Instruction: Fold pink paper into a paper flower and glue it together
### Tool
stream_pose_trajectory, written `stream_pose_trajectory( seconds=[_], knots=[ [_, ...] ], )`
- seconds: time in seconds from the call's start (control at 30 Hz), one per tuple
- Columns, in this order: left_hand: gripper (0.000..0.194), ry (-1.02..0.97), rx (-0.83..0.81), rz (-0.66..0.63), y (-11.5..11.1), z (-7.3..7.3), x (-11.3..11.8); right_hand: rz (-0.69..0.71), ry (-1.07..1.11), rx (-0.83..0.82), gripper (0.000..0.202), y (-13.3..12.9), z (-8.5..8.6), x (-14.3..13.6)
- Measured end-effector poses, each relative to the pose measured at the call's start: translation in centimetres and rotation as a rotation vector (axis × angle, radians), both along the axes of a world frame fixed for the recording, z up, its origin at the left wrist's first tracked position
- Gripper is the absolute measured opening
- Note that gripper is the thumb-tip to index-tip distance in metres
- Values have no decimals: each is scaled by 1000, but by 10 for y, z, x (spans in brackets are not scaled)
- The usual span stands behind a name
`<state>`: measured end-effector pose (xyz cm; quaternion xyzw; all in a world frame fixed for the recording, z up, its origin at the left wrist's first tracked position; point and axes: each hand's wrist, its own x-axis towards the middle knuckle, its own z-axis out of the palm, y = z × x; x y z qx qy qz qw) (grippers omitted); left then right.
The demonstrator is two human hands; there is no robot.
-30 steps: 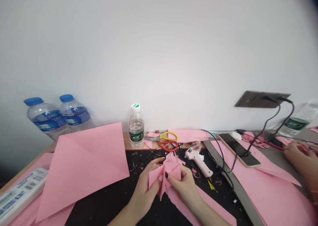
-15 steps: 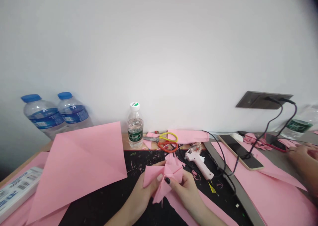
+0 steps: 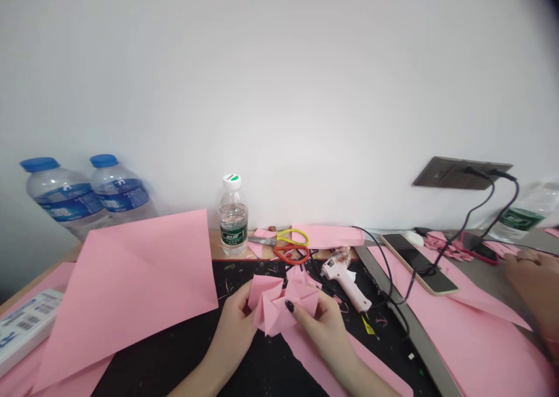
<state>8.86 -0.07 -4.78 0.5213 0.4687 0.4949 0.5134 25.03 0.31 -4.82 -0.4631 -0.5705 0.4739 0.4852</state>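
Observation:
Between my two hands is a folded piece of pink paper with several creased flaps, held above the black mat. My left hand is closed on its left side, fingers mostly behind the paper. My right hand pinches the right side, its dark-nailed thumb pressed on the front near the centre. Just behind the folded paper lie scissors with one yellow and one red handle loop. A white glue gun rests to the right. Beneath my right wrist is a pink paper strip.
Large pink sheets and a white box lie left. A small water bottle and two blue-capped bottles stand by the wall. Right are a phone, black cables, a wall socket and another person's hand.
The folded paper has turned and its flaps spread wider in my hands. My left thumb has left its front face. The view has shifted slightly.

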Motion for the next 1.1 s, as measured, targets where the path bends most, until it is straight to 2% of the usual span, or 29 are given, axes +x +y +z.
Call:
stream_pose_trajectory(
  seconds=[0.2, 0.47, 0.7, 0.83, 0.97, 1.1],
  knots=[
    [25, 124, 39, -54, -5, 1, -1, 31, -179, 126, 13, 0, 5, 6],
    [28, 47, -23, -119, -6, 4, 2, 46, -271, 245, 14, -2, 4, 7],
    [26, 89, 13, -131, -8, 4, 1, 46, -312, 287, 16, -3, 4, 7],
    [23, 191, 60, -101, -10, 5, 3, 72, -306, 267, 17, -5, 7, 5],
    [29, 277, 70, -79, -12, 3, 5, 67, -289, 265, 20, -6, 6, 4],
    [26, 254, 42, -74, -11, 0, 6, 36, -267, 236, 19, -4, 2, 4]
  ],
)
